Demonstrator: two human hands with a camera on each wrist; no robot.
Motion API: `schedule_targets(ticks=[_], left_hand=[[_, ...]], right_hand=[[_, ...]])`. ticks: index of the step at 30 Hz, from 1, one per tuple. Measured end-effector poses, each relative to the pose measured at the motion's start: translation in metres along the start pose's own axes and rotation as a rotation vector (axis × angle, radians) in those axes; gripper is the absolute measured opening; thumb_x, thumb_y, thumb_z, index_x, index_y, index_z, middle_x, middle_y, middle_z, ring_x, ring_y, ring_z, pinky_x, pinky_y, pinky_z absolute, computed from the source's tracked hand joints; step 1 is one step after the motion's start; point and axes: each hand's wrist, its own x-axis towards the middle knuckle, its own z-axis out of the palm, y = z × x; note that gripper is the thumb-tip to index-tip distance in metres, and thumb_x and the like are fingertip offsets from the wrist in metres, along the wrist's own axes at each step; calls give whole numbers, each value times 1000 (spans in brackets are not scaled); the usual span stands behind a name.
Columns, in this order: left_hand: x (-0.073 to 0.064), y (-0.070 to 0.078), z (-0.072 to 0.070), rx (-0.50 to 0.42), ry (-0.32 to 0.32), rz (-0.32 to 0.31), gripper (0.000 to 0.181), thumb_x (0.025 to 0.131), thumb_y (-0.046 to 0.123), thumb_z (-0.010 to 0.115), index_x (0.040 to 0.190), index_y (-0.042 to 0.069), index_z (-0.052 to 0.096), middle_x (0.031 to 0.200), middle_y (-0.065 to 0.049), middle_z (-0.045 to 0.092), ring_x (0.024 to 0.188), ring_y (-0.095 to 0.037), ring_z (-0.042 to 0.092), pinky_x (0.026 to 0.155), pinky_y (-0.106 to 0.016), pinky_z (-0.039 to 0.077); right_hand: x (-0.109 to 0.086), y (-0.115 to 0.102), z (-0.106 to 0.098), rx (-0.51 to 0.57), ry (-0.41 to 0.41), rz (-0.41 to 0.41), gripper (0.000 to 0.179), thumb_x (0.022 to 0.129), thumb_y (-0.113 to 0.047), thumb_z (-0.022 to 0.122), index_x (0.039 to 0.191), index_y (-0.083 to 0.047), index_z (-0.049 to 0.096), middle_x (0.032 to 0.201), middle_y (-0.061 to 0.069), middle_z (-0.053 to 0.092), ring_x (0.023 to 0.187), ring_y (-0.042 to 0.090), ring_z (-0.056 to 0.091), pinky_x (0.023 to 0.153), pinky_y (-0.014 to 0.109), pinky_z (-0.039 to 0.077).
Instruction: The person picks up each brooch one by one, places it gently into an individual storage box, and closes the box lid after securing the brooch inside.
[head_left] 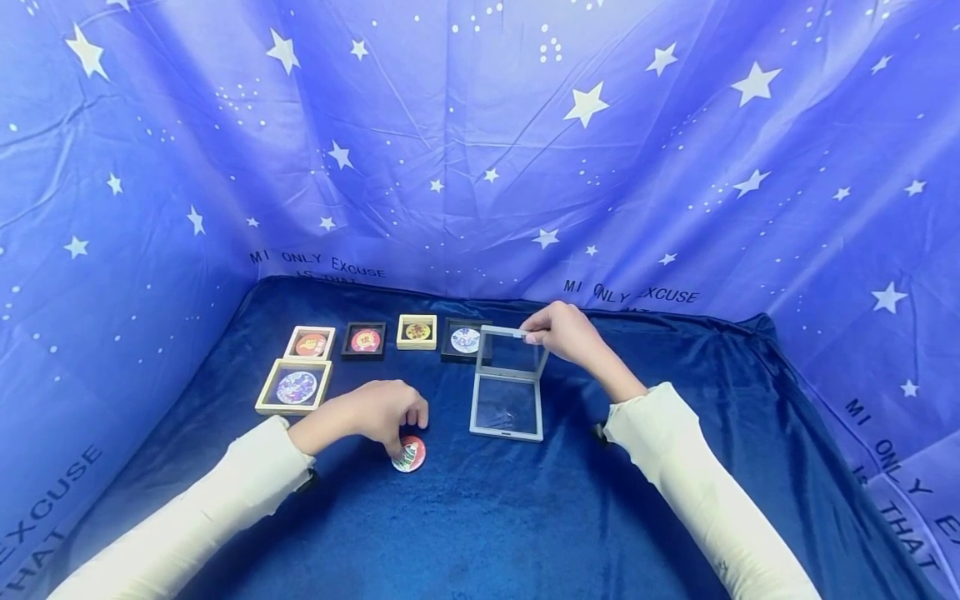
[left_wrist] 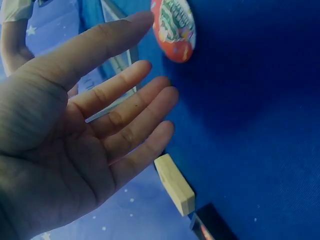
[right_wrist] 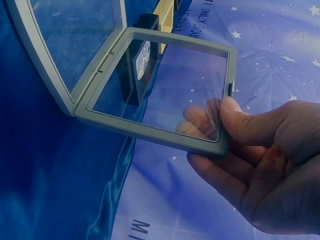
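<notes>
My right hand pinches the upper edge of a grey clear-windowed display frame. The frame stands unfolded at its hinge, one half on the cloth and the other raised. In the right wrist view the thumb and fingers of the right hand grip a corner of the raised half. A round red-and-white badge with green print lies on the cloth, left of the frame. Over it is my left hand, thumb tip at the badge's edge. The left wrist view shows the left hand with fingers extended, beside the badge.
Behind the hands, several smaller frames hold round badges: a black one, a yellow one and a dark one partly behind the grey frame. At left, a cream frame sits before a pinkish one. Starry curtains surround the blue cloth.
</notes>
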Motion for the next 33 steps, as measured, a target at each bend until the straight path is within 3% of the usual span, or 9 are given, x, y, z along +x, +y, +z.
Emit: schedule_targets(ticks=[12, 18, 26, 33], left_hand=[[-1, 7, 11, 77, -54, 10, 61, 56, 2, 97, 105, 16, 65, 98, 5, 57, 89, -11, 54, 80, -32, 51], [-2, 8, 13, 118, -29, 34, 58, 57, 0, 96, 100, 17, 61, 100, 4, 56, 91, -13, 54, 80, -34, 52], [-2, 8, 16, 102, -15, 34, 56, 58, -1, 95, 99, 20, 62, 100, 6, 56, 90, -11, 53, 78, -32, 51], [-4, 8, 23, 66, 26, 54, 50, 63, 6, 94, 102, 17, 65, 97, 6, 57, 85, -11, 53, 75, -29, 49]], right_hand=[[1, -1, -1, 3, 21, -4, 19, 96, -13, 70, 112, -5, 78, 109, 13, 78, 84, 21, 69, 71, 33, 49], [1, -3, -1, 18, 15, 17, 21, 97, -14, 69, 114, -5, 77, 111, 14, 77, 94, 31, 73, 73, 34, 51], [-2, -3, -1, 7, 13, 14, 22, 98, -13, 68, 116, -5, 76, 114, 14, 77, 99, 29, 73, 81, 41, 57], [-3, -2, 1, 2, 17, 17, 20, 97, -13, 69, 114, -5, 78, 110, 13, 78, 87, 23, 72, 72, 34, 52]])
